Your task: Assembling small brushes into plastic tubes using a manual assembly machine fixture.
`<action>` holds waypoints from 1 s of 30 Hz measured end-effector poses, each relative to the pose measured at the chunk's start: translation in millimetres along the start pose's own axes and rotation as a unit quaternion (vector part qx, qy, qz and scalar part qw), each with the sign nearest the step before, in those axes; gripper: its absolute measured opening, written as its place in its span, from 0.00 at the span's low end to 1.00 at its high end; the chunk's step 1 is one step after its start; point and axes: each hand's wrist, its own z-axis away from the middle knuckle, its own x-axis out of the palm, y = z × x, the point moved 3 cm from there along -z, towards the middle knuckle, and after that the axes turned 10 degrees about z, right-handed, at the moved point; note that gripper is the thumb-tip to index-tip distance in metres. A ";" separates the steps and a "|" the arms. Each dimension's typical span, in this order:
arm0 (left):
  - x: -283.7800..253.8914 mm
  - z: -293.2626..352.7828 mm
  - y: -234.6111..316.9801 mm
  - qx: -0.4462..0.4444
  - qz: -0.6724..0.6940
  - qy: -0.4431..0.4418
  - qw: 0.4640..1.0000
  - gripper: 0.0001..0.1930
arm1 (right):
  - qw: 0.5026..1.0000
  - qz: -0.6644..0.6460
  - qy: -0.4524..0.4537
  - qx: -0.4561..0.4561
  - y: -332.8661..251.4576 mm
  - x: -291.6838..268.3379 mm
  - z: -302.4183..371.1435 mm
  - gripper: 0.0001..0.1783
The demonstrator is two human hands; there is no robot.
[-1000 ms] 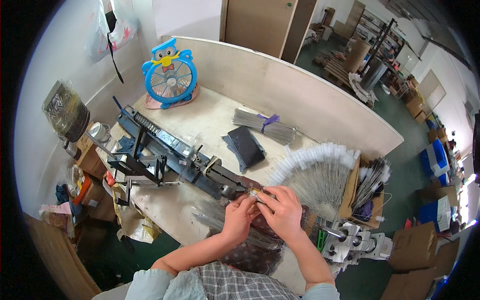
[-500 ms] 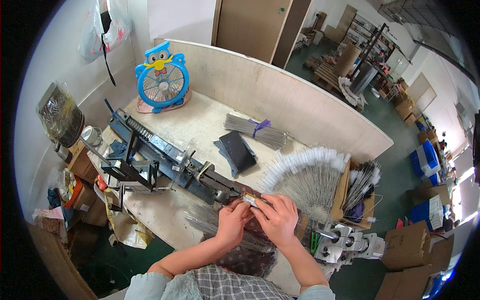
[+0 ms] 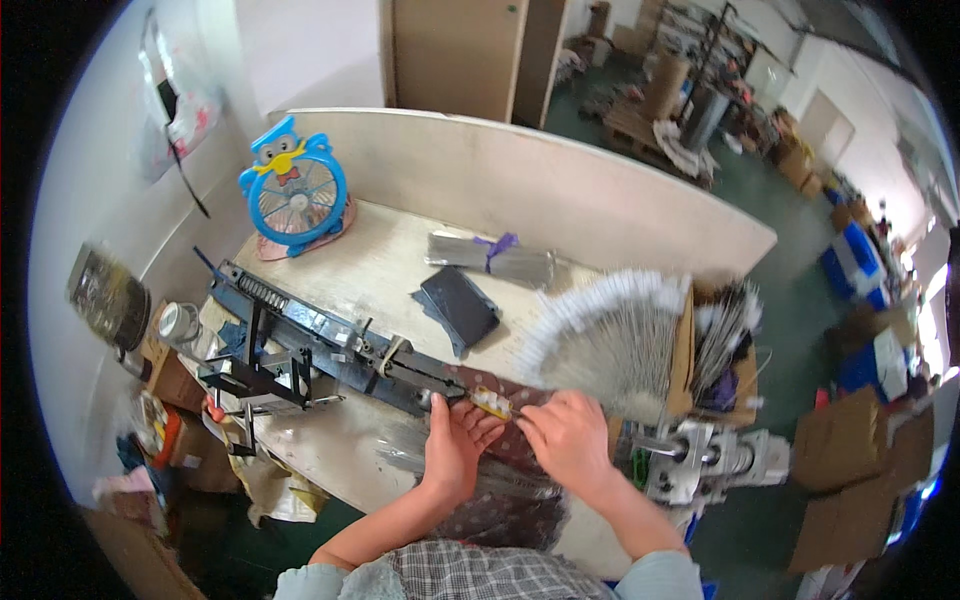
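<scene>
A small yellow-and-white strip-like piece [image 3: 491, 402] lies between my two hands, in front of the near end of a long black metal fixture [image 3: 385, 378]. My right hand [image 3: 572, 437] pinches its right end, where something thin and dark shows at the fingertips. Half turned up, my left hand [image 3: 460, 440] has its thumb raised and its fingers loosely spread just below the piece. Whether those fingers touch it I cannot tell. Under both hands lie a dark spotted cloth [image 3: 520, 500] and a bundle of thin wires [image 3: 405, 452].
White-tipped wires [image 3: 610, 335] fan out at right, beside a carton [image 3: 745, 385] and a metal machine [image 3: 715, 465]. Behind the fixture lie a dark phone-like slab [image 3: 458, 308] and a purple-tied wire bundle [image 3: 492, 258]. A blue owl fan [image 3: 297, 195] stands at back left.
My hands have moved apart: the left fingers have loosened from the yellow-and-white piece, and the right hand has shifted to its right end. The whole view has tilted slightly.
</scene>
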 end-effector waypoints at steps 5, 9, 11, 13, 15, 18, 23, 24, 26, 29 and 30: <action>-5.2 3.5 2.0 -0.016 -0.089 -0.015 0.996 0.34 | 0.998 -0.042 0.038 0.031 -1.3 -21.7 8.3 0.08; -16.1 30.7 21.9 -0.064 -0.177 -0.029 0.982 0.25 | 0.988 -0.064 -0.123 0.073 2.1 2.3 74.8 0.07; -63.5 34.2 52.8 0.000 -0.230 0.037 0.972 0.23 | 0.976 -0.068 -0.181 0.096 4.5 7.2 97.2 0.08; -136.4 37.9 90.6 0.137 -0.121 0.144 0.972 0.19 | 0.961 -0.073 -0.240 0.114 0.0 16.4 110.7 0.09; -209.4 51.4 132.4 0.206 0.113 0.309 0.921 0.17 | 0.946 -0.034 -0.286 0.147 -4.2 28.6 117.6 0.10; -327.6 73.5 214.6 0.306 0.147 0.325 0.883 0.17 | 0.935 -0.063 -0.309 0.162 -3.9 39.0 120.6 0.09; -360.6 91.8 259.9 0.321 -0.032 0.411 0.853 0.19 | 0.926 -0.117 -0.320 0.159 3.7 8.0 112.1 0.10; -370.7 87.7 255.9 0.327 -0.021 0.365 0.871 0.20 | 0.926 -0.121 -0.323 0.152 4.8 3.7 113.0 0.11; -329.3 69.6 209.4 0.287 -0.015 0.394 0.873 0.18 | 0.920 -0.111 -0.339 0.163 7.0 -3.3 114.2 0.11; -251.8 52.6 136.0 0.161 0.163 0.323 0.918 0.15 | 0.920 -0.100 -0.346 0.155 8.0 -4.3 117.0 0.11; -238.2 44.1 113.5 0.114 0.121 0.228 0.959 0.15 | 0.927 -0.091 -0.334 0.141 8.5 -3.4 117.1 0.11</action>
